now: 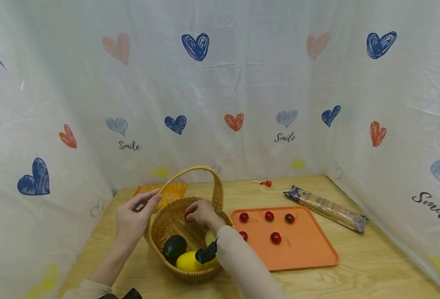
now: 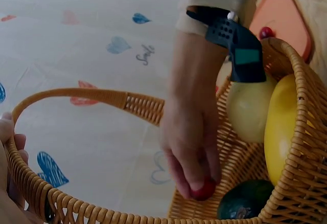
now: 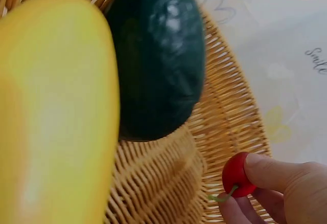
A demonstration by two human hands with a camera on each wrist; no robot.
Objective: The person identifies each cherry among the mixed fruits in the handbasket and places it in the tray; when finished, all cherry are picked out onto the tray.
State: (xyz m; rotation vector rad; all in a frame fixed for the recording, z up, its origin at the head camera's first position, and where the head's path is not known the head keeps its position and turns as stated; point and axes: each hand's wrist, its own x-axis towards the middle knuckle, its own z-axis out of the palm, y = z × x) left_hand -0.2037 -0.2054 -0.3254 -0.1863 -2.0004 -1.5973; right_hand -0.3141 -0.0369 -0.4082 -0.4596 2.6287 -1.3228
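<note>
My left hand (image 1: 132,220) pinches the arched handle (image 1: 190,169) of a wicker basket (image 1: 156,236) at its left side. Inside the basket, my right hand (image 1: 204,214) holds a red cherry (image 3: 237,175) between thumb and fingers; its green stem shows in the right wrist view. Below the hand lie a dark green avocado (image 1: 174,248) and a yellow lemon-like fruit (image 1: 190,261). A pale yellow-green round fruit (image 2: 249,109) sits beside the yellow one, partly hidden by the right wrist in the head view.
An orange tray (image 1: 302,249) with several cherries (image 1: 276,238) lies right of the basket. Behind it are a red lollipop (image 1: 267,183) and a long clear-and-blue packet (image 1: 326,207). An orange packet (image 1: 173,192) lies behind the basket. Printed curtains (image 1: 220,91) enclose the wooden table (image 1: 369,257).
</note>
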